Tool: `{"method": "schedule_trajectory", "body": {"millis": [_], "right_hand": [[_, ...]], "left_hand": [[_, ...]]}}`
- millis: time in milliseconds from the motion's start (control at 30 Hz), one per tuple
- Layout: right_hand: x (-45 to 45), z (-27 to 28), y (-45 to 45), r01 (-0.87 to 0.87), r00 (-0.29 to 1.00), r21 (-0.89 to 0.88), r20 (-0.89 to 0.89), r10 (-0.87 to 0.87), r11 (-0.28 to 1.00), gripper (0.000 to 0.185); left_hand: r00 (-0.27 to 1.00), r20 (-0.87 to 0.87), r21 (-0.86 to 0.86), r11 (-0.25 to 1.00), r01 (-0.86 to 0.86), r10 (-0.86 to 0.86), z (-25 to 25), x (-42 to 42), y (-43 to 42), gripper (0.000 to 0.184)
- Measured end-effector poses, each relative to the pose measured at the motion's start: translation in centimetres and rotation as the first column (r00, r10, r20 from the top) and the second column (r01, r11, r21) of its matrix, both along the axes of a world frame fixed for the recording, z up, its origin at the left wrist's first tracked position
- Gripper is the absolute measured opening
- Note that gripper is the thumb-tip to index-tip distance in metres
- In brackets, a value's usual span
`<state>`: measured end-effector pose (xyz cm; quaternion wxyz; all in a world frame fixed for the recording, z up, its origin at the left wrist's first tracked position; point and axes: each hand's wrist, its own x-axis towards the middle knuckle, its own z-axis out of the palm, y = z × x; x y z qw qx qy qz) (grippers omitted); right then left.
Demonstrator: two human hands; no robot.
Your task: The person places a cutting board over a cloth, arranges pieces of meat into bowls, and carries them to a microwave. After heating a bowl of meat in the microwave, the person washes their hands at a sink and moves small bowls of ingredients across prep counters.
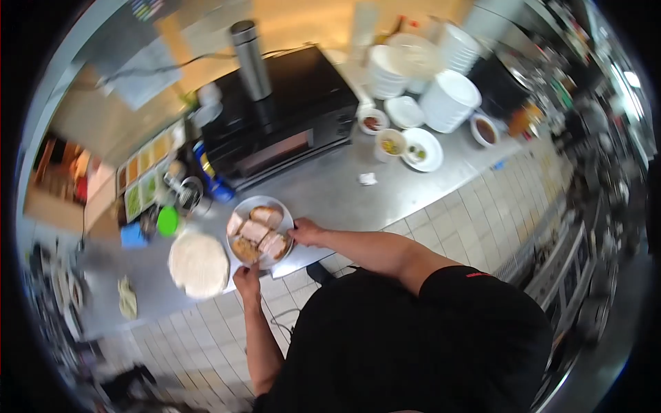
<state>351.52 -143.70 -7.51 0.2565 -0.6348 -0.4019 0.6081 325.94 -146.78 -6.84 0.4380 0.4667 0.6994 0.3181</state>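
Floor point(454, 234): pale rectangular tiles, dark joints.
Counter point(317, 199): long, grey metal, soft shine.
Wall point(303, 20): yellow-orange, blurred; pale sheet point(148, 79) toward left.
Light point(632, 78): white glow, upper right.
Units point(563, 275): metal, right side, blurred.

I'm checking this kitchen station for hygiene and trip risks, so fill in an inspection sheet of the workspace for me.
Surface: metal counter, shiny, with a crumpled white scrap on it.
Items in hand: round dish holding several pieces of what looks like meat.
Clutter: green lid, blue item and round white item beside the dish; stacked white containers farther right.
Hands: left hand and right hand both grip the dish's rim; both bare.
Cables: dark cable behind the black appliance; thin cord on the tiled floor, possible trip risk.
Surroundings: other people, nothing seen; edges blurred.
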Motion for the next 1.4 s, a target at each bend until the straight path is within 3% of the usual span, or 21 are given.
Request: {"method": "schedule_trajectory", "body": {"millis": [133,200,267,333,367,433,467,533,567,633,667,733,767,867,967,1033,1067,1133,1267,1400], "right_hand": [[4.1,0.0,-2.2,0.089,0.996,-0.035,0.003,-0.089,0.995,0.027],[5.3,-0.6,-3.0,0.160,0.987,-0.031,0.037,-0.158,0.987,0.029],[6.7,-0.5,-3.8,0.215,0.975,-0.035,0.067,-0.212,0.976,0.031],[8.5,0.8,-4.8,0.165,0.983,-0.058,-0.072,-0.169,0.985,0.034],[10.0,1.7,-5.5,0.200,0.977,-0.051,-0.068,-0.204,0.978,0.034],[12.4,3.2,-7.1,0.176,0.946,-0.080,-0.261,-0.191,0.981,0.038],[14.4,4.0,-8.0,0.213,0.942,-0.059,-0.251,-0.221,0.975,0.038],[18.3,5.0,-11.7,0.116,0.950,-0.006,-0.292,-0.112,0.993,0.041],[20.5,4.5,-13.9,0.116,0.945,0.042,-0.313,-0.097,0.992,0.043],[25.9,4.0,-20.0,0.193,0.924,0.055,-0.347,-0.163,0.980,0.045],[27.9,4.3,-23.7,0.270,0.896,0.020,-0.372,-0.244,0.963,0.046],[32.3,4.2,-31.0,0.444,0.841,-0.075,-0.310,-0.444,0.893,0.046],[34.2,3.8,-34.8,0.525,0.794,-0.130,-0.282,-0.539,0.841,0.046],[38.1,1.1,-45.3,0.714,0.621,-0.257,-0.198,-0.758,0.651,0.047],[41.3,1.2,-52.0,0.804,0.514,-0.264,-0.145,-0.846,0.533,0.048],[44.0,3.0,-54.2,0.848,0.468,-0.198,-0.156,-0.870,0.491,0.047],[45.6,4.2,-54.7,0.874,0.441,-0.132,-0.186,-0.878,0.467,0.046],[48.7,7.9,-55.0,0.909,0.391,-0.064,-0.210,-0.896,0.412,0.044],[54.2,11.4,-55.8,0.965,0.260,0.124,-0.355,-0.898,0.230,0.038],[59.5,10.6,-59.4,0.978,0.172,0.178,-0.376,-0.910,0.112,0.034]], "left_hand": [[0.993,0.046,0.030,0.994,0.104,-0.106,-0.2,3.9,0.5,0.029],[0.988,-0.018,-0.007,0.988,0.154,-0.154,0.1,5.8,1.1,0.029],[0.975,-0.001,0.054,0.973,0.223,-0.223,-2.2,6.1,2.2,0.030],[0.967,0.081,0.007,0.971,0.241,-0.241,-0.9,7.3,2.8,0.025],[0.969,0.105,-0.015,0.974,0.226,-0.223,0.1,7.9,2.7,0.025],[0.972,0.168,-0.046,0.984,0.175,-0.165,1.6,8.7,2.2,0.027],[0.969,0.217,-0.056,0.990,0.130,-0.115,1.3,9.0,2.0,0.029],[0.966,0.258,-0.066,0.997,0.038,-0.019,-0.1,8.1,1.2,0.031],[0.962,-0.020,0.129,0.953,0.274,-0.274,-3.2,5.4,1.1,0.028],[0.774,-0.265,0.068,0.790,0.609,-0.575,-4.9,6.9,0.5,0.029],[0.694,-0.185,-0.122,0.717,0.686,-0.696,-3.4,7.4,-1.1,0.032],[0.520,-0.084,-0.202,0.525,0.827,-0.850,4.2,15.9,-5.1,0.031],[0.249,-0.207,-0.211,0.291,0.933,-0.946,2.7,18.0,-4.7,0.020],[0.233,-0.098,-0.258,0.251,0.933,-0.967,2.3,29.2,-6.6,0.029],[0.188,-0.076,-0.172,0.199,0.965,-0.979,4.0,39.9,-8.3,0.030],[0.119,0.105,-0.107,0.107,0.988,-0.987,6.5,46.1,-10.4,0.036],[0.099,0.114,-0.097,0.088,0.991,-0.989,7.0,48.6,-11.3,0.036],[-0.079,0.226,-0.093,-0.102,0.990,-0.971,7.9,52.9,-12.6,0.041],[-0.388,0.110,-0.212,-0.403,0.890,-0.915,10.4,61.3,-15.1,0.051],[-0.520,0.064,-0.243,-0.519,0.819,-0.851,10.3,69.7,-16.9,0.059]]}}
